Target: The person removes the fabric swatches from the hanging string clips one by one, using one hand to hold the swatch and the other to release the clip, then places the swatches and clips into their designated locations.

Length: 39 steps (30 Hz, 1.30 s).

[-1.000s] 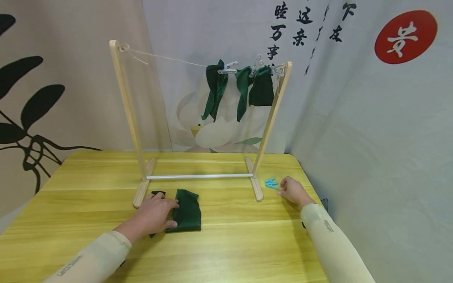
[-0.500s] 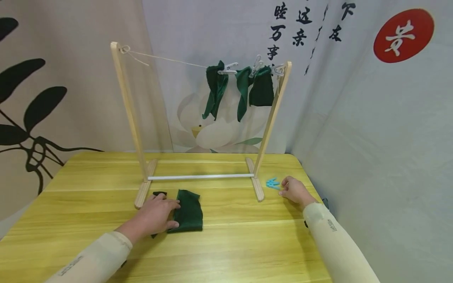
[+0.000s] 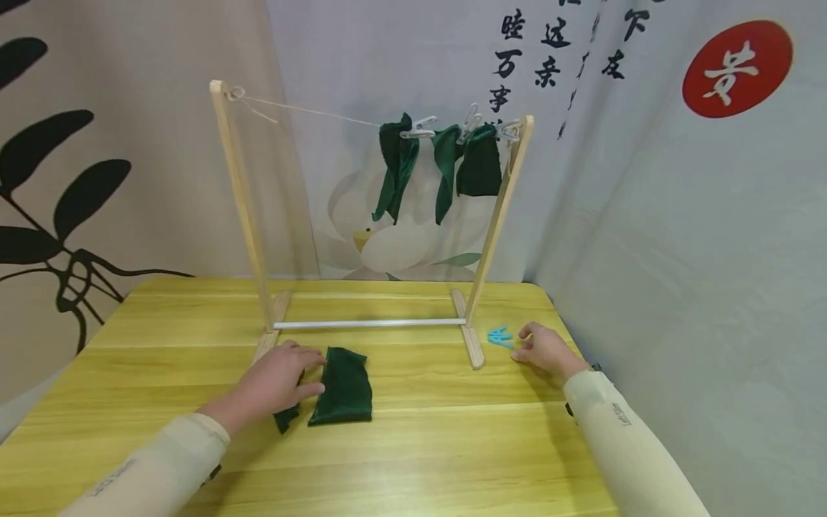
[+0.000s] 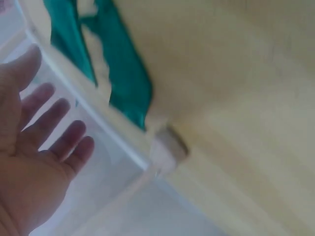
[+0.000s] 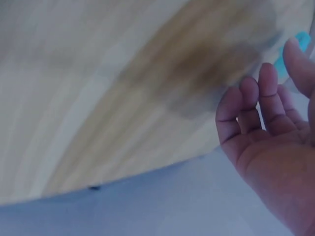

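A dark green cloth piece (image 3: 345, 389) lies flat on the table in front of a small wooden drying rack. Just left of it is another green cloth piece (image 3: 286, 418), partly hidden under my left hand (image 3: 274, 382). That hand hovers over the two cloths, fingers spread and empty in the left wrist view. On the right, my right hand (image 3: 548, 350) hangs beside several light blue clothespins (image 3: 500, 337), its fingers loosely bent around nothing. In the right wrist view a blue clothespin (image 5: 301, 42) shows behind the thumb.
The rack's left post (image 3: 240, 194) and right post (image 3: 499, 215) carry a string (image 3: 316, 112). Green cloths (image 3: 480, 165) hang towards its right end, held by white clothespins (image 3: 418, 129). A white crossbar (image 3: 368, 324) joins the feet. Curtains (image 3: 678, 251) stand behind and right.
My left hand has risen slightly off the cloths, uncovering more of the left one. My right hand stays beside the blue clothespins. The head view has shifted slightly.
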{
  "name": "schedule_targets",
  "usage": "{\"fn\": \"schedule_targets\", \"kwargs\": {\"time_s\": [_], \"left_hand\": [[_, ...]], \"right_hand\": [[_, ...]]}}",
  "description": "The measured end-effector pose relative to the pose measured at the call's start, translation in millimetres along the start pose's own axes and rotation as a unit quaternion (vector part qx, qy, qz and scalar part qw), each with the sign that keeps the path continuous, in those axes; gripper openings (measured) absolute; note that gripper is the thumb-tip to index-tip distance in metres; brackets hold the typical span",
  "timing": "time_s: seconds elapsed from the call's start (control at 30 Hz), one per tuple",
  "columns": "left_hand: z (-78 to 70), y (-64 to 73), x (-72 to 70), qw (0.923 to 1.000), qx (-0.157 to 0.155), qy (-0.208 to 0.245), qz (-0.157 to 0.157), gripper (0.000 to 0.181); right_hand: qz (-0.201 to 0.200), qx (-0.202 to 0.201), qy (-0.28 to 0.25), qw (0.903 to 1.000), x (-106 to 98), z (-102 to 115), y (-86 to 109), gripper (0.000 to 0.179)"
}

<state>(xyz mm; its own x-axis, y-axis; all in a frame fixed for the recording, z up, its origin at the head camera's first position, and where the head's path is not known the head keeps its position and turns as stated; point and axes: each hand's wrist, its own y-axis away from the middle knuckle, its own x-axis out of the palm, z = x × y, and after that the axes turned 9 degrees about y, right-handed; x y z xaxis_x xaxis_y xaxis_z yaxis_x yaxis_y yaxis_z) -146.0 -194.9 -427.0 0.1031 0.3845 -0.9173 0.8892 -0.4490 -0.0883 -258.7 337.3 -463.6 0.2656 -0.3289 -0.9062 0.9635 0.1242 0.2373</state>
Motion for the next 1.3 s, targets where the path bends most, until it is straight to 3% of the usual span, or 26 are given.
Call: {"fn": "schedule_targets", "kwargs": {"time_s": [0.2, 0.33, 0.5, 0.67, 0.83, 0.93, 1.03, 1.3], "left_hand": [[0.5, -17.6, -44.2, 0.9985, -0.011, -0.015, -0.052, 0.060], [-7.5, -41.2, -76.5, 0.9929, 0.015, -0.022, -0.116, 0.068], [-32.3, -76.5, -107.2, 0.9779, 0.056, 0.010, -0.201, 0.074], [-65.3, -110.3, -128.4, 0.9632, 0.079, 0.047, -0.253, 0.073], [-87.8, -142.6, -141.9, 0.9424, 0.115, 0.082, -0.303, 0.070], [-95.4, -158.2, -149.4, 0.9329, 0.126, 0.110, -0.319, 0.069], [-101.3, -169.4, -156.9, 0.9293, 0.125, 0.148, -0.315, 0.068], [-114.8, -188.9, -168.8, 0.9287, 0.097, 0.180, -0.309, 0.063]], "right_hand": [[0.022, -0.023, 0.021, 0.9993, -28.6, -8.3, 5.2, 0.067], [0.018, -0.036, 0.023, 0.9989, -53.3, -9.9, 6.9, 0.078], [-0.003, -0.050, 0.008, 0.9987, -83.2, -4.2, 8.5, 0.085], [-0.029, -0.055, 0.017, 0.9979, -111.3, 8.4, 9.0, 0.084], [-0.047, -0.056, 0.024, 0.9970, -138.8, 24.2, 11.8, 0.085], [-0.054, -0.056, 0.026, 0.9966, -155.6, 34.0, 13.4, 0.086], [-0.066, -0.057, 0.031, 0.9957, -174.2, 45.5, 15.7, 0.088], [-0.106, -0.053, 0.019, 0.9927, -222.0, 77.9, 27.4, 0.088]]}}
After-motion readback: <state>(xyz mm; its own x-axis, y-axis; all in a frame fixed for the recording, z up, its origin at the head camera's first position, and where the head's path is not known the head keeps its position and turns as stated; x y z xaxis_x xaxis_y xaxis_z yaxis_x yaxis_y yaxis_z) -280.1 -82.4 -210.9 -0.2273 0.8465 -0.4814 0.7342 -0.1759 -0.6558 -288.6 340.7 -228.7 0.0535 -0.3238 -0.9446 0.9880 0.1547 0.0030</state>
